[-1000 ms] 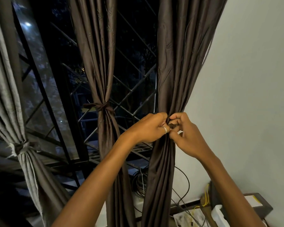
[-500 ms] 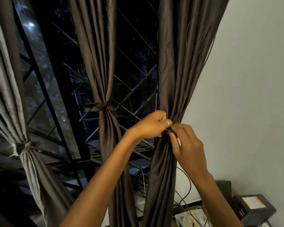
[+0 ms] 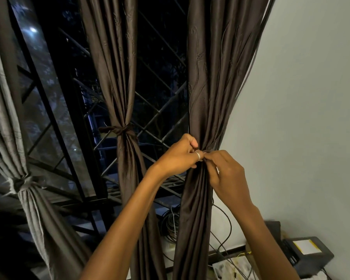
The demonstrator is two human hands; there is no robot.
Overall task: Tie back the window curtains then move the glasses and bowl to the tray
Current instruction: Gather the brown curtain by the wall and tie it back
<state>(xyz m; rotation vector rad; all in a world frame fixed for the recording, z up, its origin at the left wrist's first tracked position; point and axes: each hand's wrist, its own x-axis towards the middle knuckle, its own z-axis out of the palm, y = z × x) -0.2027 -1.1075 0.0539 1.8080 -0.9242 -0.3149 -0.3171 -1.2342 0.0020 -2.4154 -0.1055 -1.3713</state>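
While pinched shut: hands (image 3: 204,160) w/ curtain (image 3: 210,98) (bunched).

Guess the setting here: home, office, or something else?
Probably a room in a home, at night. Brown curtains hang over a window with a metal grille, dark outside. Loose coiled cables and a small black box sit by the plain white wall.

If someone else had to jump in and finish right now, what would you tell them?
Left hand and right hand: both pinched at the tie on the right curtain, by the wall.
Done: left curtain and middle curtain are tied.
Left: finish this knot, then move the glasses and bowl to the tray; none of these are in view.
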